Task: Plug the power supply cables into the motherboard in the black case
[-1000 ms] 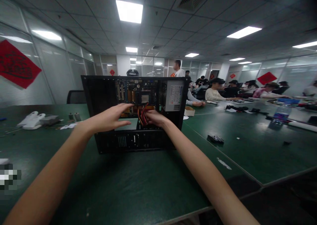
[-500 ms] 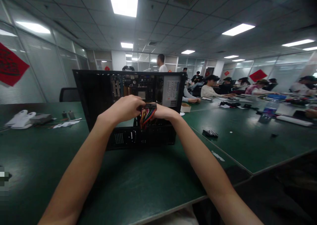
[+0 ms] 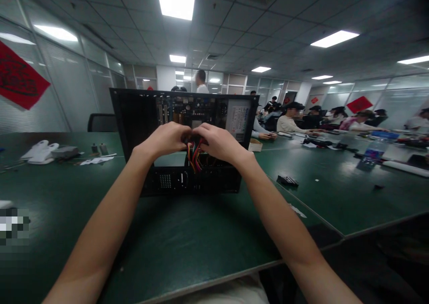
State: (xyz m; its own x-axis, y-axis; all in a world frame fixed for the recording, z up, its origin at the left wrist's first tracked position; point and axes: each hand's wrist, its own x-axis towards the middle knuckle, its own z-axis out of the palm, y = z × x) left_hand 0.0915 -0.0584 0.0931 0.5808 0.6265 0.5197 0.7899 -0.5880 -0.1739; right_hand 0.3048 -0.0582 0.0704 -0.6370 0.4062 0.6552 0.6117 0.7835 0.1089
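A black computer case (image 3: 136, 112) stands on the table with its inside facing me. Behind my hands the motherboard (image 3: 187, 110) shows in part, and a power supply (image 3: 237, 116) with a pale label sits at the upper right. My left hand (image 3: 167, 139) is closed, fingertips pressed at the top of a bundle of coloured cables (image 3: 194, 157). From the other side my right hand (image 3: 219, 143) pinches the same bundle, its fingers curled close to the left ones. The cables hang down below both hands. Their plug end is hidden by my fingers.
The green table (image 3: 187, 241) runs to a front edge near me. On the right lie a small black part (image 3: 287, 181) and a plastic bottle (image 3: 374, 152). At left are a white plastic bag (image 3: 40, 152) and a grey box (image 3: 65, 152). Several people sit at the far right.
My right hand has risen and turned over the cable bundle, and its fingers now cover the black connector seen before. The left hand stays at the bundle. The view has shifted slightly.
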